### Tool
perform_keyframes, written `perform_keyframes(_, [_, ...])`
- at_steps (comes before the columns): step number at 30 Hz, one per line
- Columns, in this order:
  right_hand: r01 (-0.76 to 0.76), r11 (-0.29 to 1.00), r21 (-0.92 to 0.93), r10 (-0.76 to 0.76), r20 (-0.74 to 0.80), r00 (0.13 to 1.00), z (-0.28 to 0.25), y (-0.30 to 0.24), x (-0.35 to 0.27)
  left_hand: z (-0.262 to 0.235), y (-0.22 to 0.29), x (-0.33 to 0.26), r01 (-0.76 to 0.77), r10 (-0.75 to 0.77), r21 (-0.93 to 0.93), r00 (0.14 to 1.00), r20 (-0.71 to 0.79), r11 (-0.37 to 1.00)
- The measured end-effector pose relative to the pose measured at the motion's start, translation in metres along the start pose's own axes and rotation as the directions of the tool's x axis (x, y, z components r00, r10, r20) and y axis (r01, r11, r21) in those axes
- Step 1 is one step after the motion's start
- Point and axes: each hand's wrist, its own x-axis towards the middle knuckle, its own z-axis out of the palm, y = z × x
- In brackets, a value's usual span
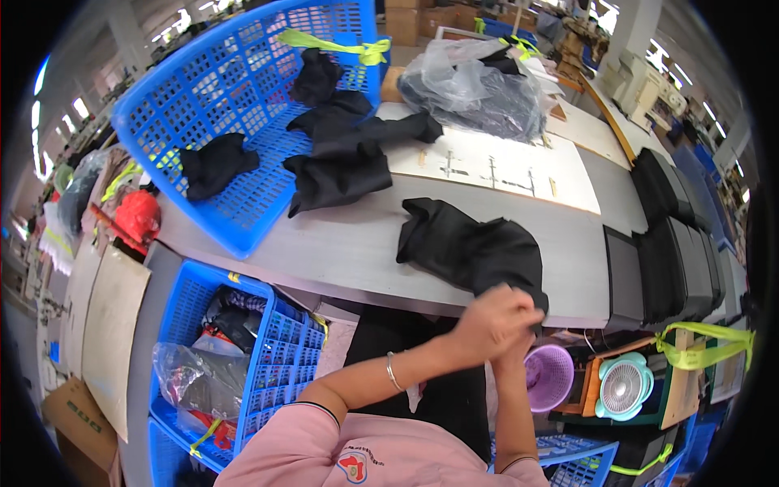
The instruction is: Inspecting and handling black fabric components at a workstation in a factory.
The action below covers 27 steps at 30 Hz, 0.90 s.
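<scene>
A black fabric piece [479, 243] lies crumpled along the front edge of the grey table. Its right end hangs over the edge, where my two hands meet. My left hand [487, 325], with a bangle on its wrist, reaches across to the right and is closed on that end. Just under it is my right hand [513, 351], mostly covered by the left, so its fingers do not show. More black fabric pieces [341, 178] spill out of a tipped blue plastic basket [251, 219] onto the table at the left.
Black folded stacks [677, 268] line the table's right end. A clear plastic bag [487, 89] rests behind a white marked board [495, 174]. Below the table are a blue crate [280, 365], a purple bin [549, 377] and a small teal fan [625, 386].
</scene>
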Motion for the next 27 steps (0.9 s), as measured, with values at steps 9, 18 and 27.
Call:
perform_keyframes(9, [-0.188, -0.011, 0.982, 0.351, 0.179, 0.919, 0.009, 0.031, 0.057, 0.041, 0.089, -0.074, 0.041, -0.013, -0.426, 0.998, 0.069, 0.904])
perform_keyframes(18, [-0.315, -0.214, 0.925, 0.109, 0.343, 0.933, -0.012, -0.047, 0.006, 0.0, 0.057, -0.052, 0.54, -0.473, -0.596, 0.834, 0.284, 0.594])
perform_keyframes(27, [-0.213, -0.312, 0.926, 0.125, 0.262, 0.957, 0.004, -0.049, 0.01, -0.045, 0.056, -0.043, 0.542, -0.53, -0.537, 0.825, 0.195, 0.646])
